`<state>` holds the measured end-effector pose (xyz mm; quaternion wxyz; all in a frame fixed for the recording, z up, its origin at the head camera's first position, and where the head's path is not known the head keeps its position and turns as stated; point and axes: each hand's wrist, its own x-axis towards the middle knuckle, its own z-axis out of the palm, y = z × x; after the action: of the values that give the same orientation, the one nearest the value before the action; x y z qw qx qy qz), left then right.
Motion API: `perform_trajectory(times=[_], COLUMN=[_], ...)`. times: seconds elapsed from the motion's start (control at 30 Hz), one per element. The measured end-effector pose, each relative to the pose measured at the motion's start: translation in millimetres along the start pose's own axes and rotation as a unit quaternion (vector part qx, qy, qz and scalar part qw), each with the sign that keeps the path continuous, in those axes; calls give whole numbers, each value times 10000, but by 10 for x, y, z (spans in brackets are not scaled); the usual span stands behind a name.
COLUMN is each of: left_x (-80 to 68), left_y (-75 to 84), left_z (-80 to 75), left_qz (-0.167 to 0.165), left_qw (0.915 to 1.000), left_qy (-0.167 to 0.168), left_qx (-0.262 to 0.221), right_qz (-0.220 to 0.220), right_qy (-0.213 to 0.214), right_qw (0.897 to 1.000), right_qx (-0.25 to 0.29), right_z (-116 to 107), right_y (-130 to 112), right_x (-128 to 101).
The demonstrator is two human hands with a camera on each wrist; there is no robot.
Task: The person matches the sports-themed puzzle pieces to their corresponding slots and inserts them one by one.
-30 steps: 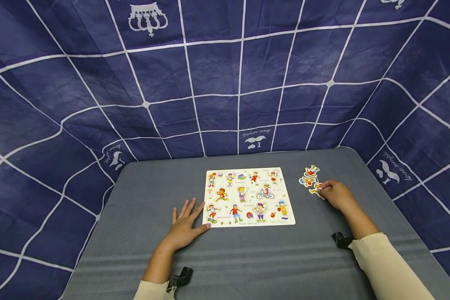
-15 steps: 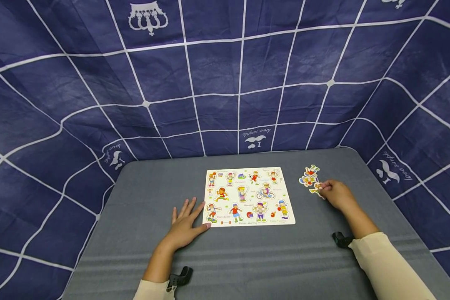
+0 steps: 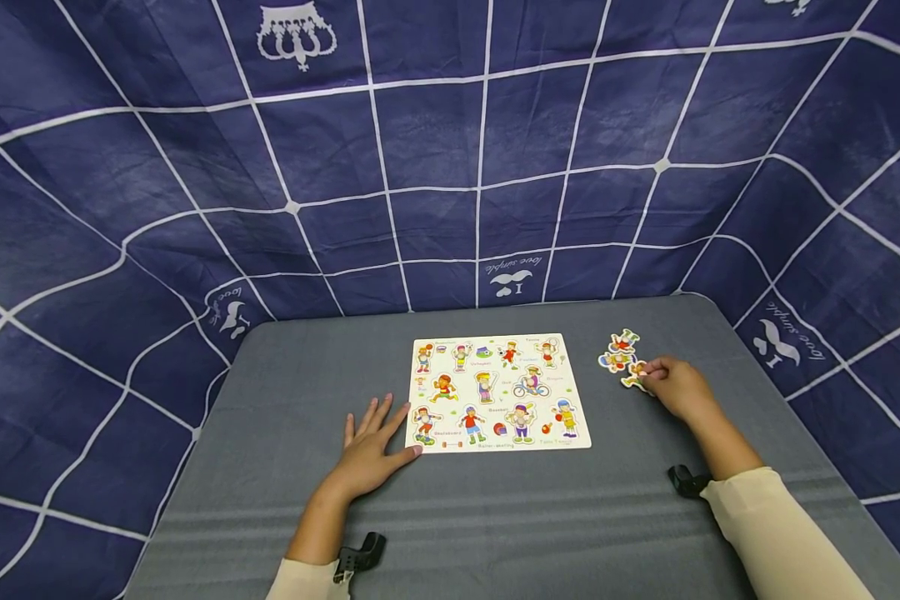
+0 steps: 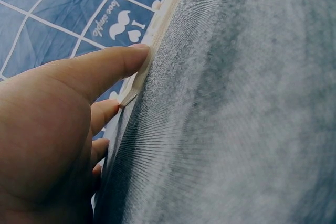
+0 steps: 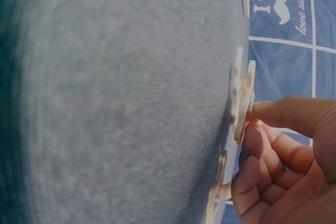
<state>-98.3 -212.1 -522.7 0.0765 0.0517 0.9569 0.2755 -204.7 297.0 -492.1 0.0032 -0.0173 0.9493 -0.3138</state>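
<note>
A white puzzle board [image 3: 579, 440] with cartoon sports figures lies on the grey table. My left hand [image 3: 370, 454] rests at its left side, fingers spread and thumb on the lower left corner; the left wrist view shows the thumb [image 4: 123, 61] along the board's edge. My right hand [image 3: 675, 387] is to the right of the board and pinches a figure-shaped puzzle piece [image 3: 633, 379] between thumb and fingers. Two more loose puzzle pieces, one [image 3: 624, 341] farther back and one [image 3: 615, 361] to the left, lie right beside it. In the right wrist view the pinched piece [image 5: 250, 80] appears edge-on.
Grey cloth covers the table [image 3: 540, 508]. Behind it and along both sides hangs a blue curtain [image 3: 435, 217] with white grid lines. A black wrist device [image 3: 362, 553] is on the left wrist and another [image 3: 687, 481] on the right.
My right hand has shifted slightly to the right and away from me, and the pinched puzzle piece has moved a little with it. The left hand and the board stay put.
</note>
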Motion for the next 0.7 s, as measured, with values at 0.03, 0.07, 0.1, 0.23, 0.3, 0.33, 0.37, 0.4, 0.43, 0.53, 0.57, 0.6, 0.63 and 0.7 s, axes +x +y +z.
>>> perform_trajectory(times=[0.03, 0.07, 0.1, 0.23, 0.3, 0.33, 0.37, 0.4, 0.43, 0.53, 0.57, 0.6, 0.63, 0.7], left_x=[0, 1, 2, 8, 9, 9, 9, 8, 7, 2, 0, -1, -4, -7], left_y=[1, 2, 2, 0, -1, -2, -3, -5, -7, -7, -5, -2, 2, 10], left_z=[-1, -2, -2, -2, -3, -3, -3, -2, -1, 0, -1, -1, -4, -8], left_qz=[2, 2, -4, -1, 4, 11, 18, 22, 23, 17, 19, 20, 23, 31], left_qw=[10000, 10000, 10000, 10000, 10000, 10000, 10000, 10000, 10000, 10000, 10000, 10000, 10000, 10000], left_qy=[6, 11, 3, 2, -7, -2, -4, -2, -5, -7, -3, 8, 15, 33], left_qx=[-4, -2, 4, 19, 22, 25, 19, 20, 23, 29, 33, 35, 38, 28], right_qz=[-18, -38, -46, -107, -148, -158, -170, -175, -180, -228, -256, -287, -326, -379], right_qy=[30, 58, 74, 184, 226, 235, 241, 245, 246, 274, 297, 322, 345, 380], right_qw=[10000, 10000, 10000, 9998, 9996, 9996, 9996, 9995, 9995, 9994, 9992, 9991, 9989, 9985], right_qx=[-11, -25, -26, -30, 0, 6, 13, 26, 36, 36, 36, 43, 55, 71], right_z=[-3, -7, -11, -30, -41, -46, -50, -51, -52, -47, -45, -44, -45, -48], right_y=[-6, -14, -25, -76, -110, -127, -145, -161, -176, -213, -224, -234, -248, -274], right_x=[0, -1, -3, -24, -39, -47, -55, -62, -68, -84, -88, -92, -97, -108])
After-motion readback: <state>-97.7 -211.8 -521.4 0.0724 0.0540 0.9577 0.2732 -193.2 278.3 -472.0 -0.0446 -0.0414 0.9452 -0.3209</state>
